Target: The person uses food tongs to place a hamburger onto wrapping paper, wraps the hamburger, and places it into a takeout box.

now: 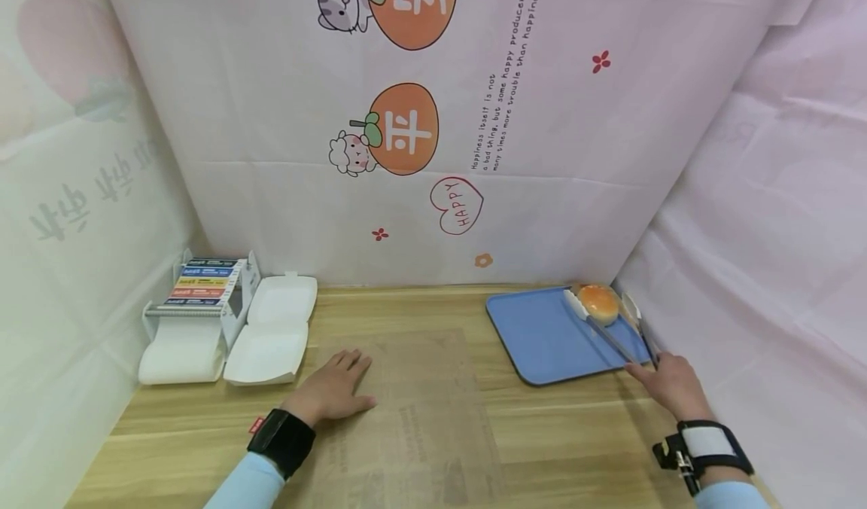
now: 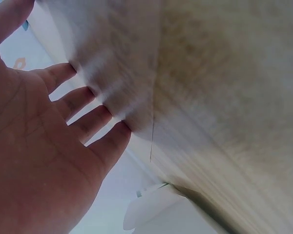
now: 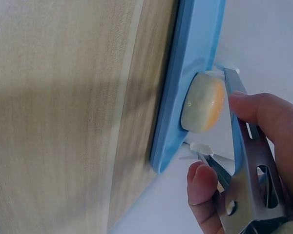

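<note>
Wooden table (image 1: 562,441) beneath tray (image 1: 535,336), sheet (image 1: 416,411), box (image 1: 267,351), dispenser (image 1: 203,287)

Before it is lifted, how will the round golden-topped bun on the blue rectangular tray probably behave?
The bun may be light and squashy, as it looks like bread. Its glossy top could slip if the white-tipped metal tongs squeeze high. Its low, wide shape suggests sliding rather than rolling.

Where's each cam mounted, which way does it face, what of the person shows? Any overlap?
Head: on the head, facing forward and down at the table; left hand, right hand and light-blue sleeves show.
Left wrist: on that wrist, facing past the palm to the tan sheet; palm and fingers show.
Right wrist: on that wrist, facing the tongs, bun and blue tray; thumb and fingers show.
Shared: head and right wrist both show tongs, bun, tray.
</note>
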Action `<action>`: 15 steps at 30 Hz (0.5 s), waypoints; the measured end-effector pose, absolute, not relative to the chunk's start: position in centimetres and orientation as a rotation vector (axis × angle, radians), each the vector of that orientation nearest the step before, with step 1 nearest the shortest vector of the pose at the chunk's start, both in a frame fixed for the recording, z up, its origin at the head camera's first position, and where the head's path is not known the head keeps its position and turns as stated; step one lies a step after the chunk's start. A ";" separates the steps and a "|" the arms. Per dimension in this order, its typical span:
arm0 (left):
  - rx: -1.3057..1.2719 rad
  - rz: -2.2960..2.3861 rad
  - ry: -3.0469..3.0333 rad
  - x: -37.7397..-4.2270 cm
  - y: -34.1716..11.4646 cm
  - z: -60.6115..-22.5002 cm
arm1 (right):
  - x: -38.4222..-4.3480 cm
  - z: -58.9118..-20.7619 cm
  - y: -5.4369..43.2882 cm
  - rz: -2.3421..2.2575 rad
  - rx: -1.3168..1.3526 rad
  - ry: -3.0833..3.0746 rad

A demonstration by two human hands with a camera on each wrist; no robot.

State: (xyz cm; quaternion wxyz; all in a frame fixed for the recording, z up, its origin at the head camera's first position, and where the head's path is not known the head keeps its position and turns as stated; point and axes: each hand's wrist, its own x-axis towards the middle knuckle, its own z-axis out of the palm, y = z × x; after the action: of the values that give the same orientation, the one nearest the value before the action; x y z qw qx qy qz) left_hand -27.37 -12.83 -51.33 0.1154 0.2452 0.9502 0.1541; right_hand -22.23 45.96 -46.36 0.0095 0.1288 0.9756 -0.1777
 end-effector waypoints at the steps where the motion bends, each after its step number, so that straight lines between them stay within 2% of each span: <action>1: 0.718 0.454 2.784 -27.4 -12.8 -51.3 | -22.3 -46.4 46.0 -0.555 0.407 3.043; 15: 0.718 0.432 2.795 -27.7 -12.9 -51.8 | -22.5 -46.6 46.1 -0.542 0.369 3.052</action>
State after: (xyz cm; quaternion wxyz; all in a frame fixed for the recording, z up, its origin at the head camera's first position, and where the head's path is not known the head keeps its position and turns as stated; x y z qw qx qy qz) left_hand -27.74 -12.93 -51.77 0.1116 0.2444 0.9519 0.1472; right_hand -22.52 46.11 -46.62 0.0100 0.1181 0.9777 -0.1735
